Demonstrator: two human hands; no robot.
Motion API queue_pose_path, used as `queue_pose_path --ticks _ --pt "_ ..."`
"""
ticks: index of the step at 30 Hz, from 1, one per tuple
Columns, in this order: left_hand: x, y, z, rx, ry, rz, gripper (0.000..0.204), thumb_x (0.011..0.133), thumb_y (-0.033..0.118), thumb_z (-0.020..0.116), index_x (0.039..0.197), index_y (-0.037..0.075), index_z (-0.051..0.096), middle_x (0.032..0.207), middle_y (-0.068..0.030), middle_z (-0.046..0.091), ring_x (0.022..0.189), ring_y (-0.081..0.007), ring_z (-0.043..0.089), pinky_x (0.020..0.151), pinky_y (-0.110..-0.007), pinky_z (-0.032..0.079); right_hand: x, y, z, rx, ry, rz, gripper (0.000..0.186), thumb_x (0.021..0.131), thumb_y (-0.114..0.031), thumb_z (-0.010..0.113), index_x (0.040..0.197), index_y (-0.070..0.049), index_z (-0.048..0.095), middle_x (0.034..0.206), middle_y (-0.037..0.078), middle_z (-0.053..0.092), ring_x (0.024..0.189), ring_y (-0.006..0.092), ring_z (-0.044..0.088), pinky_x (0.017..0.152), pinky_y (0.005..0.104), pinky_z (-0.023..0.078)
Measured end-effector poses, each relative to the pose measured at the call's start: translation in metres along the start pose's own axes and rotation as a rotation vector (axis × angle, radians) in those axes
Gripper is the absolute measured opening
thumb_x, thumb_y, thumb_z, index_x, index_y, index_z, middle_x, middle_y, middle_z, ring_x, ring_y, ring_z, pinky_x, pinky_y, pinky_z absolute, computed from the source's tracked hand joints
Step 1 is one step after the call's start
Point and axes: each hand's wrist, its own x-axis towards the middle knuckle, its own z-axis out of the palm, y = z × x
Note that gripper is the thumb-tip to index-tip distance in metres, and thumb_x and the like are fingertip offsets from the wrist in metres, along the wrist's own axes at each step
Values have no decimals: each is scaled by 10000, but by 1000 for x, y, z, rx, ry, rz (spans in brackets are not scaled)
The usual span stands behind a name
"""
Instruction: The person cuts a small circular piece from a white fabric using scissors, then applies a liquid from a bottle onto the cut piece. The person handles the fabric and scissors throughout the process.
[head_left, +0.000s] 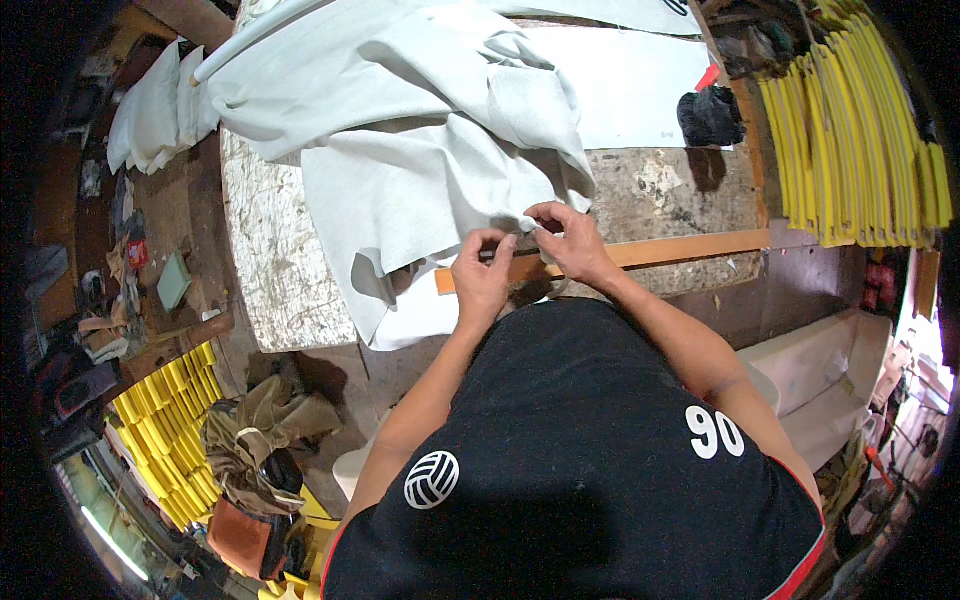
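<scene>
Rumpled pale grey fabric (420, 175) is spread over the worn work table (280, 310), with white sheet material (625, 85) beneath it. My right hand (565, 240) pinches a small bunched part of the fabric's front edge between thumb and fingers. My left hand (482, 268) is just to its left at the same edge, fingers curled toward the thumb; what lies between them is too small to make out. A long flat orange-brown wooden strip (670, 248) lies along the near side of the table, passing under or behind my hands.
Yellow slats (840, 150) stand in rows at the right; more yellow pieces (160, 430) are at lower left. White cushions (155, 110) and a pale rod (240, 45) are at upper left. A black bundle (708, 115) is on the table's right, a beige bench (810, 380) at right.
</scene>
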Motion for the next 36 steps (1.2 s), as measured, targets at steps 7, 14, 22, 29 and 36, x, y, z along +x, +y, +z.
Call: queue_pose_path --ticks 7,14,22,29,36 --pt "16 -12 3 -213 -155 -68 169 879 100 688 1004 -13 675 899 -66 684 791 -77 604 724 -225 484 -2 -1 4 6 17 -52 276 847 -118 633 1099 -5 637 952 116 676 871 185 642 811 313 515" --pt "27 -32 11 -670 -249 -360 193 862 40 683 1021 -11 586 890 -74 649 784 -146 630 697 -260 522 -2 2 5 30 64 -10 290 833 -170 659 1071 -6 634 991 162 686 928 251 672 838 339 517" --pt "26 -36 11 -935 -251 -427 195 857 23 676 1021 46 575 895 -55 632 780 -140 625 719 -277 533 4 15 6 345 -24 123 289 830 -176 693 1067 -11 673 964 113 702 886 162 650 825 296 504" --pt "20 -22 13 -847 -193 -332 251 857 14 669 1079 34 551 891 -63 633 772 -139 624 712 -280 538 8 20 4 300 -45 127 252 850 -185 667 1049 -31 694 960 87 708 858 143 635 797 284 500" --pt "22 -29 12 -815 -194 -379 146 870 8 654 1010 -2 614 890 -74 656 750 -136 637 696 -265 557 7 20 6 269 -33 94 240 850 -157 661 1051 -28 677 965 101 702 873 161 639 809 307 502"
